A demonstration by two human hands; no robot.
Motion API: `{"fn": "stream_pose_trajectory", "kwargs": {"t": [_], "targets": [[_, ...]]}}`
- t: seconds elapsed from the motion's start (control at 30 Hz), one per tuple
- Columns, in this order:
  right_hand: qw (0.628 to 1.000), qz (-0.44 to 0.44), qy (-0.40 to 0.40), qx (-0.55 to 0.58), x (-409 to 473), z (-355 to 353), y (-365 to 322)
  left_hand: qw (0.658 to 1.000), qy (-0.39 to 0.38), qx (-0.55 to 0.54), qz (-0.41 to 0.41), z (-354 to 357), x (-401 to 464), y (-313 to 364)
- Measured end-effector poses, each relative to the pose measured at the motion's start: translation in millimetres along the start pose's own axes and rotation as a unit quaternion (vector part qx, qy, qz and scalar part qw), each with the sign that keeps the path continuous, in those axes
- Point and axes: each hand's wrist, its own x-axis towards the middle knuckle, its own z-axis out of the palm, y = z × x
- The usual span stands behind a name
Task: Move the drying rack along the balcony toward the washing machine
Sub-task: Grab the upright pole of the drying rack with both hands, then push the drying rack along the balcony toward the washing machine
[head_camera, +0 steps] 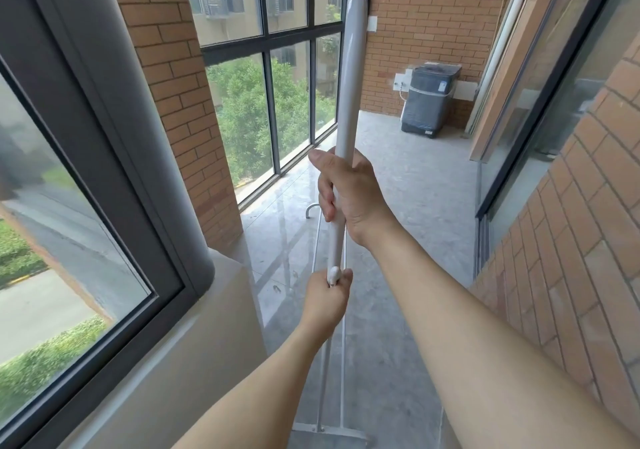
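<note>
The head camera looked forward and down along a narrow balcony with a polished grey floor. A folded white drying rack stood near the middle of the picture, its thick top bar running almost straight away from the viewer and ending in a rounded cap high in the frame. Thin white rods dropped from it to a flat metal foot at the bottom edge, and a curved foot end showed on the floor further along.

Both bare hands were closed on the rack's bar, one above the other and apart. The right hand wrapped around the middle of the bar, thumb on the left side, forearm reaching in from the lower right. The left hand gripped the near end of the bar, just below a small white end cap, forearm coming from the bottom centre.

The washing machine, dark grey and covered in clear plastic, stood at the far end against a brick wall, well apart from the rack. Tall dark-framed windows ran along the left, showing green trees and a building. A brick wall and sliding glass door lined the right side.
</note>
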Motion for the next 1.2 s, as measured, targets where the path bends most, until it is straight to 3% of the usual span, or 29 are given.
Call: {"fn": "stream_pose_trajectory", "kwargs": {"t": [0.3, 0.53, 1.2], "targets": [[0.994, 0.002, 0.102, -0.027, 11.2, 3.0, 12.1, 0.999, -0.001, -0.017, 0.036, 5.0, 22.2, 2.7], [0.990, -0.016, 0.136, -0.035, 32.0, -2.3, 13.5, 0.999, -0.016, -0.020, 0.041, 11.1, 43.0, 9.3], [0.989, 0.007, 0.139, -0.049, 127.1, -47.6, 14.3, 0.996, 0.047, -0.058, 0.056, 57.6, 141.0, 26.8]]}}
